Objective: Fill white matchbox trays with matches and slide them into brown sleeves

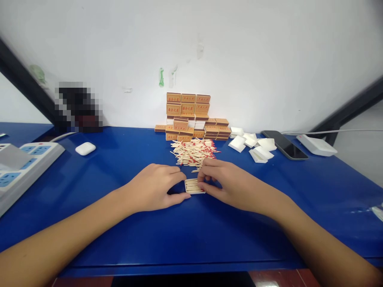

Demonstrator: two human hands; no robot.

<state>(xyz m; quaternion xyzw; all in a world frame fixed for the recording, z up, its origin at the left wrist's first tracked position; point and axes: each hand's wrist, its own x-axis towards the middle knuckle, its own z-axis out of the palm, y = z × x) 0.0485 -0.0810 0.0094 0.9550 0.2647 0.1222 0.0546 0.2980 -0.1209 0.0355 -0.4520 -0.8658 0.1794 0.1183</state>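
Observation:
A small white matchbox tray (192,186), filled with matches, lies on the blue table (119,223) between my hands. My left hand (155,186) rests at its left end, fingers curled, thumb and fingertips pinching that end. My right hand (223,181) is at its right end, fingers bent and pressing on the matches and the tray's edge. Just behind the tray is a loose pile of red-tipped matches (194,152). A stack of orange matchboxes (189,117) stands against the wall.
Several empty white trays (251,144) lie right of the pile, beside a dark phone (284,144) and a white charger (316,145). A white earbud case (85,148) and a power strip (20,167) sit at the left.

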